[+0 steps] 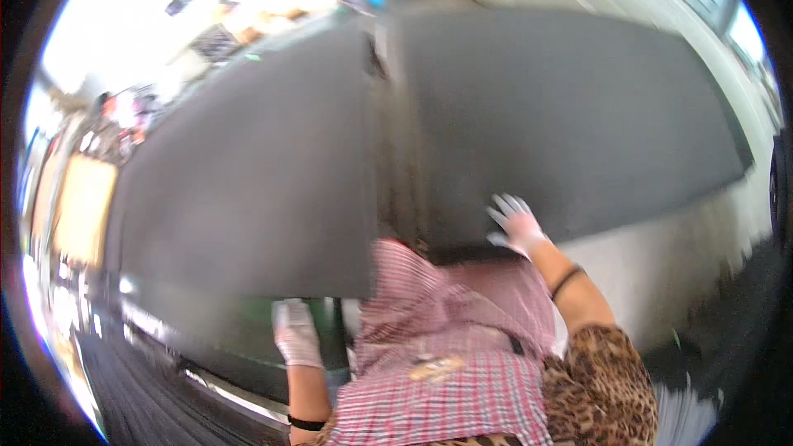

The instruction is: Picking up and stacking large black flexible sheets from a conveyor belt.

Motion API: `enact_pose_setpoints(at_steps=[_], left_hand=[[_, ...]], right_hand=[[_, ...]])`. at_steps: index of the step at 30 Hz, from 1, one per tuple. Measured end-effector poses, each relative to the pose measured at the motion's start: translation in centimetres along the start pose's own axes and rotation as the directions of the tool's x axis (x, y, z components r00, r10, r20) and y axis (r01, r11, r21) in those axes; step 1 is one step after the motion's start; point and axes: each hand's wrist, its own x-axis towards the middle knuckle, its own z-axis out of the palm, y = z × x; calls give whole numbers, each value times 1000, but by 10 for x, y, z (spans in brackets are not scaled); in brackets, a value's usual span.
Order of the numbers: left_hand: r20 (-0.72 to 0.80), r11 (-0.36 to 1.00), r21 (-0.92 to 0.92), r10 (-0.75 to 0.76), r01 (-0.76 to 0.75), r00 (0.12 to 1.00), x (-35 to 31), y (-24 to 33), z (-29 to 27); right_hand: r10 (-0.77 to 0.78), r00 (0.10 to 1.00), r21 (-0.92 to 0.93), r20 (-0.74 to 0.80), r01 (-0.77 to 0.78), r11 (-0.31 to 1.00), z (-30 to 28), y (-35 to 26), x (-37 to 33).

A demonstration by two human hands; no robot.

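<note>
Two large flat dark grey sheets lie side by side, a left sheet (248,173) and a right sheet (570,116), with a narrow gap between them. My right hand (518,227), in a white glove with a pinkish palm area, rests on the near edge of the right sheet. Its fingers are spread and hold nothing. By the near edge of the left sheet is my left hand (296,337), gloved the same way, its fingers stretched forward over a dark green surface (252,326). Blur hides whether its fingertips touch the sheet.
Between the sheets runs a brownish strip (401,149). A pale tan board (85,211) stands at the far left. Blurred piled items (219,41) lie beyond the left sheet. Grey floor (652,260) shows at the right, and dark ribbed material (149,388) at the lower left.
</note>
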Motion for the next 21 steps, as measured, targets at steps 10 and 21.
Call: enact_pose_setpoints(at_steps=[10, 21], left_hand=[[156, 963, 233, -174, 134, 972, -61, -26, 168], [705, 872, 482, -443, 83, 554, -112, -136, 326]], right_hand=[[-219, 946, -4, 240, 227, 974, -3, 49, 1], [66, 821, 159, -567, 31, 987, -110, 28, -39]])
